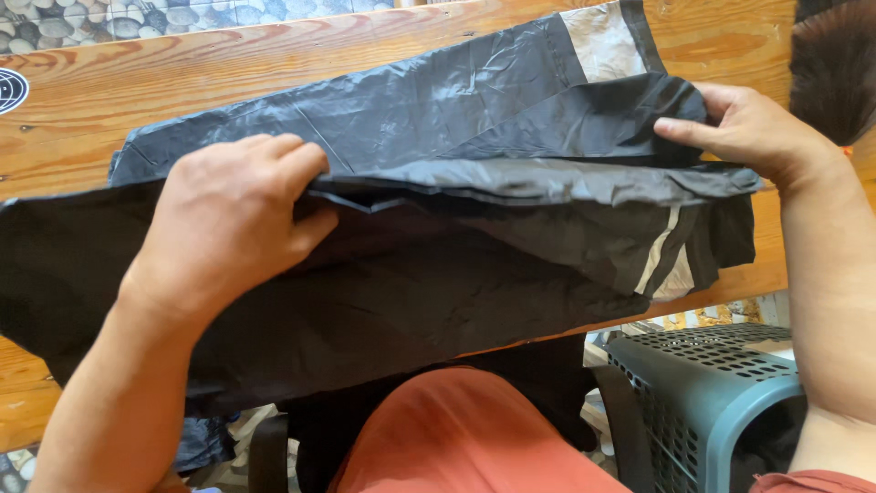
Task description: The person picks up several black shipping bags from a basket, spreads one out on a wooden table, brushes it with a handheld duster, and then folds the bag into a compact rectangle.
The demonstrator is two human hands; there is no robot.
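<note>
Seated at a wooden table (91, 100), a person worked a dark, shiny garment (438, 265) with both bare hands. The left hand (233, 215) lay knuckles-up on the cloth, its fingers (283, 155) curled over a folded edge and pinching it against the thumb — closed on the fabric, not flat. The right hand (744, 128) gripped the other end of the same fold, thumb on top and fingers tucked beneath the cloth, so how tightly those hidden fingers closed could not be told for certain.

Between the two sets of fingertips the fold ran taut, a long ridge across the garment. Just past the right fingers, farther from the person, a pale band (602, 41) crossed the cloth; nearer than them, a second light stripe (666, 260) showed on a lower layer. Below the left fingers the garment spread wide and hung over the table's near edge onto the person's lap, where an orange-red cloth (456, 438) showed.

Beyond the right wrist lay something dark and bristly (835, 64) — what exactly, unclear. Below the right forearm stood a teal perforated basket (703, 393); past the table's far edge lay a pebbled floor (109, 18).
</note>
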